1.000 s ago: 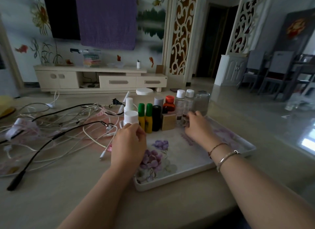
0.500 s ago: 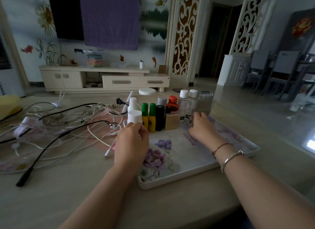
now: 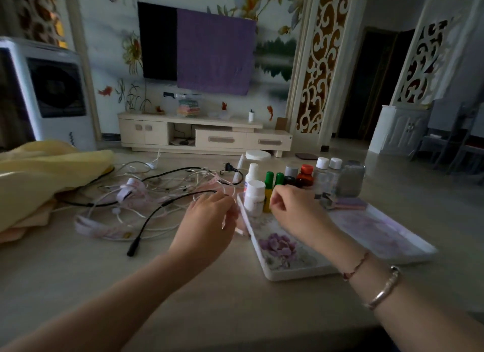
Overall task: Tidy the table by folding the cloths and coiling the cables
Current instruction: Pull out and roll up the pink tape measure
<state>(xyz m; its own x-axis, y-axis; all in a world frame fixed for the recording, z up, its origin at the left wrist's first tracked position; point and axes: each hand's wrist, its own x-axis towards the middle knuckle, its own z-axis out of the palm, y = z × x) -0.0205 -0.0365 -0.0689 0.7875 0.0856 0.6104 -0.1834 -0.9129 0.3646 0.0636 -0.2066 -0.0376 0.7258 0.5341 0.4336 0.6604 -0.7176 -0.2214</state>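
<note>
Left of the floral tray (image 3: 272, 272), yellow cloths (image 3: 39, 179) lie heaped and unfolded. Between them and the tray sprawls a tangle of white and black cables (image 3: 157, 194). The left hand (image 3: 207, 226), fingers curled, seems to pinch a thin white cable beside the tray's edge. Over the tray, the right hand (image 3: 293, 207) hovers loosely curled, apparently empty. Pulling could likely tighten knots or topple the bottles (image 3: 272, 186). A second ago both hands rested at the bottles on the tray.

- Left hand (image 3: 207, 220) reaches forward, back facing the camera, fingers curled inward.
- Right hand (image 3: 296, 207) is loosely fisted, with bracelets at the wrist.
</note>
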